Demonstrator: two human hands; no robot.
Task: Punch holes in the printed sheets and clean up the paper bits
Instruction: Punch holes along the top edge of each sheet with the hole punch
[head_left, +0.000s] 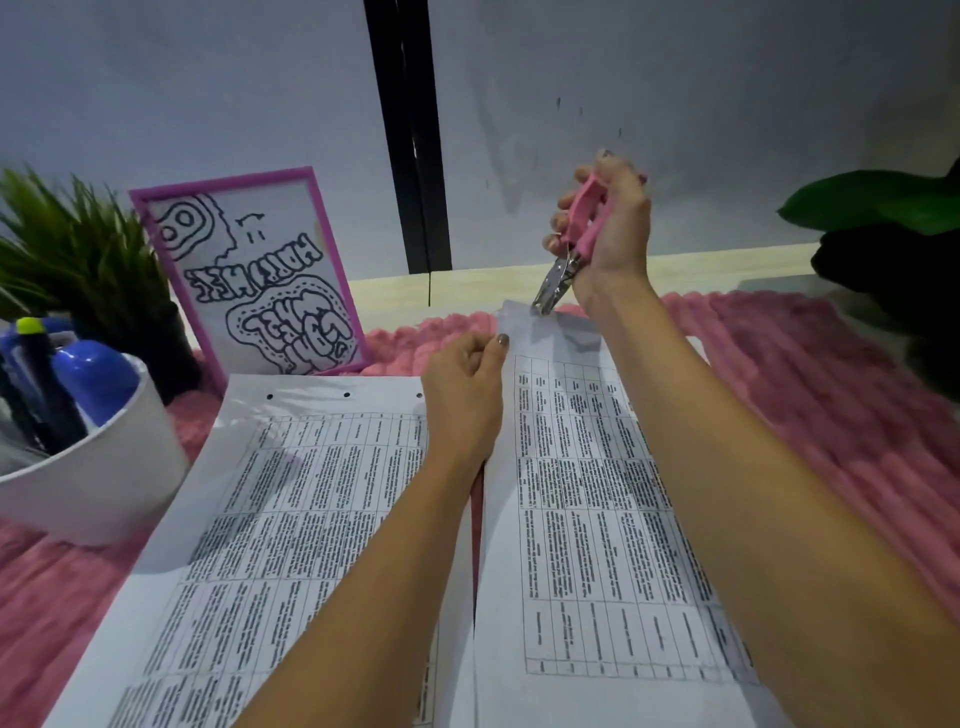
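Two printed sheets with tables lie side by side on a pink knitted mat. The left sheet (291, 519) shows three punched holes along its far edge. My left hand (465, 389) pinches the far left edge of the right sheet (587, 519) and lifts it a little. My right hand (605, 223) grips a pink-handled hole punch (569, 249), whose metal jaws sit on the far edge of the right sheet. My forearms cover parts of both sheets.
A white cup (93, 467) with markers and a blue cap stands at the left. Behind it are a green plant (67, 249) and a purple-framed drawing (260, 280). A dark-potted leafy plant (893, 249) stands at the far right. The pink mat (831, 395) spreads underneath.
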